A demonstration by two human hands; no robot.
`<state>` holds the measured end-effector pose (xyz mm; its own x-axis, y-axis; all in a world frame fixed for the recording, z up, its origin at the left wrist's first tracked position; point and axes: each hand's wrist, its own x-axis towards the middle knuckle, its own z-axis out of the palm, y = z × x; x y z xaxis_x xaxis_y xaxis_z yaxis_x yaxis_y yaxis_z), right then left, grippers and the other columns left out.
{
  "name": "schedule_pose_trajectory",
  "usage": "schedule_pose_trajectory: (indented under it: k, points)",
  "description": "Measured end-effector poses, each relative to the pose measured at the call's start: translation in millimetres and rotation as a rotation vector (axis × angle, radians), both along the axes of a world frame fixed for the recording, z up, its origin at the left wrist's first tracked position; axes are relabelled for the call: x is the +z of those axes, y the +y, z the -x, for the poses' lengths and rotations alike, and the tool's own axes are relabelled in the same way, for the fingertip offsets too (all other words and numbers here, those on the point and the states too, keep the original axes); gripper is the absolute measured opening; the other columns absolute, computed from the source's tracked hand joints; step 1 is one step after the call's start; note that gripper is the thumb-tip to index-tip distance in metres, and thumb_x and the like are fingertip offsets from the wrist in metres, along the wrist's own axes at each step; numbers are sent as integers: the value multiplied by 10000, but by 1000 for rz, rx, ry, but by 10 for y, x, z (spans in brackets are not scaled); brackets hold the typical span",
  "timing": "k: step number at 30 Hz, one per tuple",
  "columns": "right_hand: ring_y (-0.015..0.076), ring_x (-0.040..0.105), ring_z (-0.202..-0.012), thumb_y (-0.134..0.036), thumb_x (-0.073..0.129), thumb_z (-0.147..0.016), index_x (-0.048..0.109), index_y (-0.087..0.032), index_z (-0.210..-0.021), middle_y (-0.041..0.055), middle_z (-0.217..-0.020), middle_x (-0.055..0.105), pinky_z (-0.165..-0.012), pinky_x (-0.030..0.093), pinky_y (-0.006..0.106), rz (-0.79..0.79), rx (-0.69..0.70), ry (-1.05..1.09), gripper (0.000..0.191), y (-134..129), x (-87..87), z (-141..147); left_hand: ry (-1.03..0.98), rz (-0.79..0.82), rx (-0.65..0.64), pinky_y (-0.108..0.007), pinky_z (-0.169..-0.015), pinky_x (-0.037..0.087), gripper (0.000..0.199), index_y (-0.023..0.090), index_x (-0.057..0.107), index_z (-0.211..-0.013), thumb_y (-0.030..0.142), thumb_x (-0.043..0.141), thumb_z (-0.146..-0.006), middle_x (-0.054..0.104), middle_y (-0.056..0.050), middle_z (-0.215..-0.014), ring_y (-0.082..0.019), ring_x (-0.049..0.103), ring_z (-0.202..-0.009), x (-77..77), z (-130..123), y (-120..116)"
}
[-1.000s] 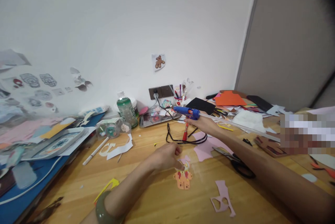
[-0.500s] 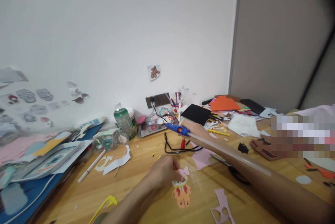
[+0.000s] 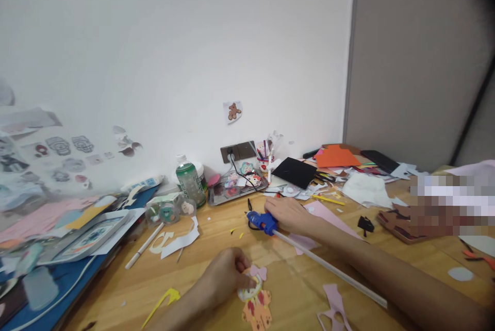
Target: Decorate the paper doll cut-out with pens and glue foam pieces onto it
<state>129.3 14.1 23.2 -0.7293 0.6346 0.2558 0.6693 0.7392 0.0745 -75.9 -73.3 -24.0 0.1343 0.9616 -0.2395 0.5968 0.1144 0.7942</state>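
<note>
A blue glue gun (image 3: 263, 222) with a long clear glue stick out of its back is beside my right hand (image 3: 288, 213), whose fingers are closed round its near side. The glue stick slants down to the right, over my right forearm. My left hand (image 3: 228, 271) pinches the edge of a small paper figure (image 3: 257, 308) at its head. The figure lies on the wooden table (image 3: 204, 315), with a pink bow, a round yellow and white face and an orange body with red parts.
Pink paper (image 3: 332, 217) lies beyond my right forearm, a pink offcut (image 3: 333, 305) nearer. A green bottle (image 3: 190, 181) and a metal tray (image 3: 228, 197) stand by the wall. Paper scraps and black paper (image 3: 294, 172) lie at the back right. A blue mat (image 3: 93, 264) is at left.
My right hand and the glue gun have come down and nearer to the table. My left hand has shifted slightly left and down with the figure. The view has turned a little left.
</note>
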Motion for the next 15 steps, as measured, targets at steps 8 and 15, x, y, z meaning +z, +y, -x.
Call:
schedule_pose_trajectory:
  k: [8, 15]
  points:
    - [214, 541, -828, -272, 526, -737, 514, -166, -905, 81, -925, 578, -623, 364, 271, 56, 6, 16, 199, -102, 16, 154, -234, 22, 85, -190, -467, 292, 300, 173, 440, -686, 303, 673, -550, 526, 50, -575, -85, 437, -507, 532, 115, -18]
    - [275, 502, -917, -169, 526, -705, 496, -115, -967, 152, -988, 538, -676, 397, 325, 82, -177, 84, 269, -275, -35, 411, -391, -41, 215, -204, -519, 414, 257, 173, 517, -732, 319, 670, -586, 558, 24, -684, -108, 519, -614, 856, 152, 66]
